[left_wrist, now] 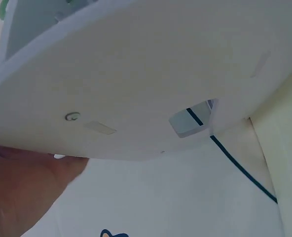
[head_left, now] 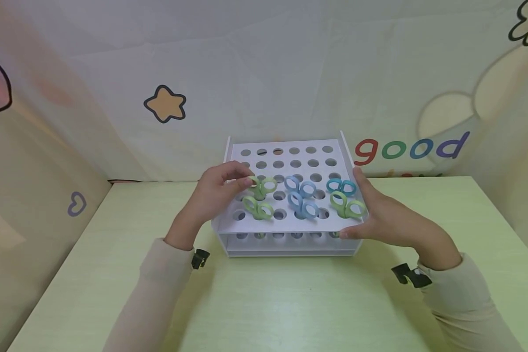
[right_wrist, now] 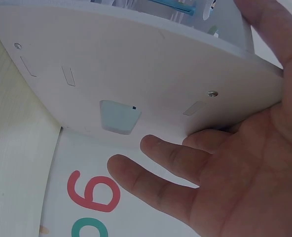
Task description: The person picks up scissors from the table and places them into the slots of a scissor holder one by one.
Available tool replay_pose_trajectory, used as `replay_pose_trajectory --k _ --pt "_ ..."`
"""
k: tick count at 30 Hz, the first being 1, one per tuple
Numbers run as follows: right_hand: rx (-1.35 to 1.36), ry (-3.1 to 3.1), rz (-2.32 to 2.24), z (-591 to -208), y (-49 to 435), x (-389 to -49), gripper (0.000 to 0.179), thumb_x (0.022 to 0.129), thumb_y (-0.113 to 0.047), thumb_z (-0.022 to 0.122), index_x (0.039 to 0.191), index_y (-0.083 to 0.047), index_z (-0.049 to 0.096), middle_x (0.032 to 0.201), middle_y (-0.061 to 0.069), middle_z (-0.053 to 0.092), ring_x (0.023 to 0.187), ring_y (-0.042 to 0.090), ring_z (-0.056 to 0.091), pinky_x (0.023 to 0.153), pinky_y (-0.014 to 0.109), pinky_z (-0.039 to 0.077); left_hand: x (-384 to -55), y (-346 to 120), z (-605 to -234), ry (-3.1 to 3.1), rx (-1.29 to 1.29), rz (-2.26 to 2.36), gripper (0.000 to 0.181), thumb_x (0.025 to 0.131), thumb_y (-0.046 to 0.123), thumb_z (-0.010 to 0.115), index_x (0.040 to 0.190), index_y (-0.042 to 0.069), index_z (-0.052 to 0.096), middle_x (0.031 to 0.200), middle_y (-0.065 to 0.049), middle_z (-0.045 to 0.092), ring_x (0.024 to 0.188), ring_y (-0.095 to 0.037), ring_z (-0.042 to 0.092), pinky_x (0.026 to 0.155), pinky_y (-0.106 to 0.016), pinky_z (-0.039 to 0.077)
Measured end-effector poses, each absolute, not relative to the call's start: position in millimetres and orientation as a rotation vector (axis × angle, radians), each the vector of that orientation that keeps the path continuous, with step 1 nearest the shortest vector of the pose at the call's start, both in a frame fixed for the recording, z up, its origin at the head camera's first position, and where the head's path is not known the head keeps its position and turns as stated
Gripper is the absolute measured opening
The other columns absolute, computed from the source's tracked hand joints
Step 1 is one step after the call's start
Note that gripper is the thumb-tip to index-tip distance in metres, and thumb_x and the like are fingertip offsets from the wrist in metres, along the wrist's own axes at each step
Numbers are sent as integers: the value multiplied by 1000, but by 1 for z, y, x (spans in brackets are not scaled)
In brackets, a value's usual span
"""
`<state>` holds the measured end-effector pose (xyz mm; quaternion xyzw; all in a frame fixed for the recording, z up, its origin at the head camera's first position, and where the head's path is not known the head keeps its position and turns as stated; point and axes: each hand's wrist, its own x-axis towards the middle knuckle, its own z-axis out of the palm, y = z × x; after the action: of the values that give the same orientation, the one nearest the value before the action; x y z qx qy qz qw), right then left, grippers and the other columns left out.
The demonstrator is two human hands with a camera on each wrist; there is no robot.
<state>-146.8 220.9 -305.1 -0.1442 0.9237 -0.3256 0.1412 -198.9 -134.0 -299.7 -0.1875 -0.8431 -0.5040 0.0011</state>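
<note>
On the left, the person's left hand reaches over the left edge of a white perforated rack that stands at the back middle of the pale green tabletop. Its grip is pinched, thumb and forefinger closed on one loop of the back-left green scissors, which stand blades-down in a hole of the rack's top plate. Just in front of them a second green pair stands in the next row. In the middle of the plate are two light blue pairs, one behind the other. Further right a teal pair stands behind another green pair. At the rack's right side, the right hand lies against the side wall with fingers straight and relaxed, its grip apart; in the right wrist view the fingers spread along that white wall. The left wrist view shows little beyond the rack's other wall.
</note>
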Motion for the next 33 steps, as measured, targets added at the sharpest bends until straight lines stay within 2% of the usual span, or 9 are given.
replay_pose_trajectory --k 3,8,12,14,23,33 --pt "-418 2668 -938 -305 221 -146 140 75 -54 86 159 -19 -21 148 18 38 113 30 49 98 50 40 -198 -132 -301 -2697 -579 -1463 10 96 17 71 105 12 73 120 -2 69 125 -23 54 105 -50 37" --pt "-438 2664 -954 -303 219 -146 139 77 -49 87 159 -19 -21 150 18 37 114 30 49 98 50 39 -196 -133 -303 -2737 -575 -1328 8 96 17 71 102 13 74 106 0 72 116 -26 56 103 -48 35" --pt "-434 2663 -958 -302 219 -146 138 77 -48 87 159 -20 -21 147 17 39 113 30 49 98 49 39 -195 -134 -305 -2760 -571 -1312 6 96 20 71 100 15 73 101 2 72 116 -25 55 103 -49 36" --pt "-427 2667 -950 -302 219 -145 138 77 -48 87 159 -19 -21 146 17 40 112 30 50 97 49 40 -194 -134 -305 -2768 -566 -1320 7 97 21 71 100 16 72 102 3 71 116 -25 55 99 -49 40" --pt "-417 2669 -966 -304 220 -145 139 77 -47 87 159 -17 -20 145 17 42 111 30 50 97 49 40 -197 -134 -308 -2789 -585 -1315 9 99 21 68 105 15 70 107 0 70 119 -27 57 102 -52 40" --pt "-408 2680 -962 -306 220 -146 140 76 -49 88 159 -16 -20 141 19 45 109 30 51 96 49 41 -190 -140 -309 -2697 -561 -1413 23 101 19 64 122 13 68 125 -2 67 125 -20 55 107 -48 37"
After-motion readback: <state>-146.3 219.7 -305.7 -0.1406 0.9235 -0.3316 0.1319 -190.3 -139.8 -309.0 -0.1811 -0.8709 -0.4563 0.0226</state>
